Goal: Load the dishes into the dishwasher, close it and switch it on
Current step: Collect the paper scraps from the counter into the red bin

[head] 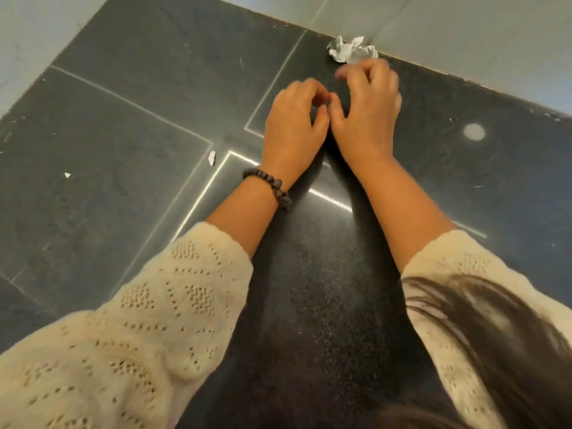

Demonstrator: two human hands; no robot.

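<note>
No dish and no dishwasher is in view. My left hand, with a dark bead bracelet on its wrist, hovers over a dark stone surface; its fingers curl loosely toward the thumb and nothing shows between them. My right hand is right beside it, thumb against the left fingers. Its own fingers are loosely curled, blurred and hold nothing. The right fingertips are just below a crumpled white paper ball.
The dark surface is made of slabs with pale seams and ends at a light tiled wall at the back and left. A small white scrap lies left of my left wrist. A round pale spot shows at the right.
</note>
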